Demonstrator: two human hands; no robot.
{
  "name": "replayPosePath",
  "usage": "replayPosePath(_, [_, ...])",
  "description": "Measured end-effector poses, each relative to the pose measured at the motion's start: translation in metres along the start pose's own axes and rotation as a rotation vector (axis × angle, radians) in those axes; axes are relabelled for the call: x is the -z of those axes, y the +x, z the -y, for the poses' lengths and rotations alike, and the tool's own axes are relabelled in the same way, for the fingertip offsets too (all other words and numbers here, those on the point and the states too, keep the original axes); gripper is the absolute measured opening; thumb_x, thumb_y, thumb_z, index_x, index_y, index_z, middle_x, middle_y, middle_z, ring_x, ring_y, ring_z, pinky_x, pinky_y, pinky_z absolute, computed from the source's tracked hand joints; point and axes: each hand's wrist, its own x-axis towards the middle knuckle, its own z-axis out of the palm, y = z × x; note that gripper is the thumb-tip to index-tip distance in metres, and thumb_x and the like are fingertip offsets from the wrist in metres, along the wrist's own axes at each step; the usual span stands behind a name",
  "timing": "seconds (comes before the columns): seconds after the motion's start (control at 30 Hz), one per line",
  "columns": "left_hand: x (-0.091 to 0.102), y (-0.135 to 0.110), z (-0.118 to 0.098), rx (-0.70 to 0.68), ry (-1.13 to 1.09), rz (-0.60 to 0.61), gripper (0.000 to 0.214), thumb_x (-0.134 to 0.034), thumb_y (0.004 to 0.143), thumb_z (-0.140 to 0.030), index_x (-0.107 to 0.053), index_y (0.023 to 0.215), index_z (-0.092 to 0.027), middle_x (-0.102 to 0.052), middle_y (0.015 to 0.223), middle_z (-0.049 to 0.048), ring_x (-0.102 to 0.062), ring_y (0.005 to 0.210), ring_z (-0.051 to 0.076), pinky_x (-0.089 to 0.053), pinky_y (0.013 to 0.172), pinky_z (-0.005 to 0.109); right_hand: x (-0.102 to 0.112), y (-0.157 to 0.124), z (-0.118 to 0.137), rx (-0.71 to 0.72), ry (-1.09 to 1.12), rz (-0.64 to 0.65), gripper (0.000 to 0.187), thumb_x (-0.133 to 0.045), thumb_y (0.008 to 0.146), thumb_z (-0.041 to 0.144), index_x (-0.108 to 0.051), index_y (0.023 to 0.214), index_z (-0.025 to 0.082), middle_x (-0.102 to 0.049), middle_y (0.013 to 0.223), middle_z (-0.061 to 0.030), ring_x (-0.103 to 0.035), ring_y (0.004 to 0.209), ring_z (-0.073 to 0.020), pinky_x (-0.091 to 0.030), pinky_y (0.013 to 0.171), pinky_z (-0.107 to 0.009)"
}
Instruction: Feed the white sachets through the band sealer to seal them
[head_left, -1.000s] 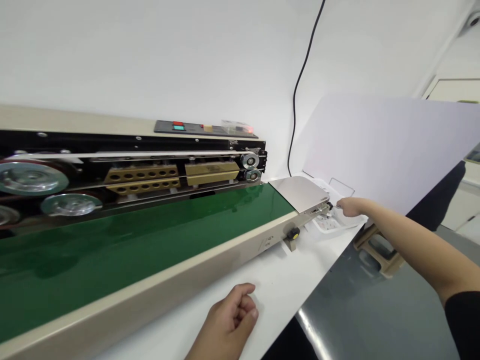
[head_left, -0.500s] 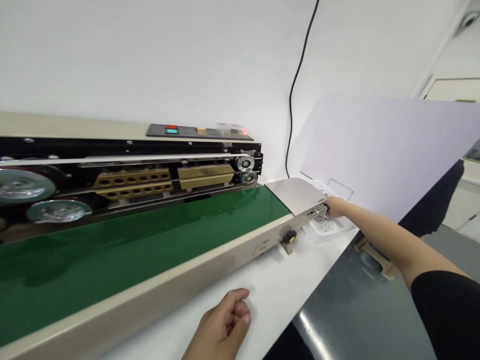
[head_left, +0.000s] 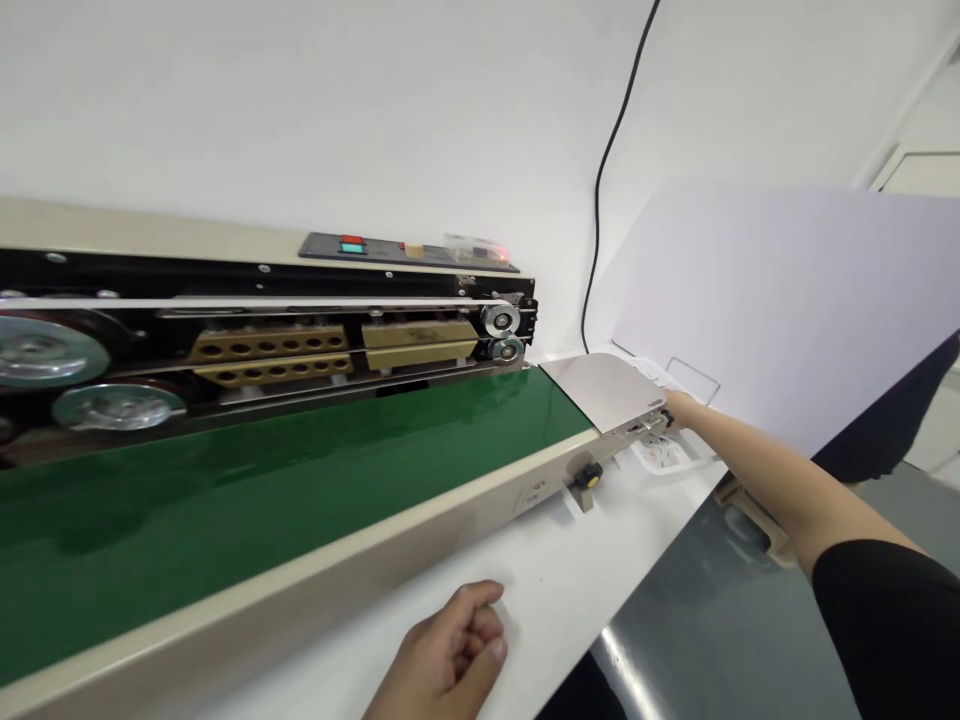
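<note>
My left hand (head_left: 448, 655) is held over the white tabletop in front of a band sealer with a green conveyor belt (head_left: 300, 480). Its fingers are loosely curled, thumb apart from the index finger, with nothing between them. Far to the right, my right hand (head_left: 679, 410) reaches down past the metal end plate (head_left: 606, 388) of the sealer. It is in or over a white plastic basket (head_left: 705, 455) holding small packets I cannot make out clearly. The plate and the hand's own back hide the right fingers.
Along the sealer's back run metal wheels (head_left: 120, 405), brass-coloured blocks (head_left: 274, 345) and a control panel (head_left: 375, 250) with a red light. A black knob (head_left: 589, 476) sticks out in front. A black cable (head_left: 598, 190) hangs down the wall. A white board (head_left: 787, 290) stands beyond the basket.
The view has shifted slightly, so the sealer sits a little higher and farther right. My right hand stays at the basket; my left hand has hardly moved.
</note>
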Motion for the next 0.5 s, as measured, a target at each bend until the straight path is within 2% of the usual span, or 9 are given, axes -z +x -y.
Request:
replayPosePath(0.27, [-0.0008, -0.0003, -0.0033, 0.006, 0.010, 0.019, 0.033, -0.053, 0.077, -0.040, -0.054, 0.104, -0.022, -0.061, 0.081, 0.0005, -0.058, 0.071, 0.016, -0.048, 0.066, 0.024, -0.0089, -0.0030, 0.0041, -0.085, -0.010, -0.024, 0.035, -0.054, 0.074, 0.028, -0.061, 0.108, 0.023, -0.064, 0.111, -0.0087, -0.057, 0.104, -0.0296, -0.048, 0.081, -0.034])
replayPosePath(0.5, [-0.0009, -0.0026, -0.0073, 0.004, 0.040, 0.006, 0.033, -0.051, 0.077, -0.041, -0.052, 0.104, -0.021, -0.060, 0.082, 0.0011, -0.057, 0.074, 0.017, -0.048, 0.069, 0.026, -0.0052, -0.0044, -0.0047, -0.125, 0.016, 0.004, 0.046, -0.058, 0.072, 0.027, -0.054, 0.117, 0.019, -0.060, 0.114, -0.0141, -0.056, 0.104, -0.0313, -0.048, 0.079, -0.038])
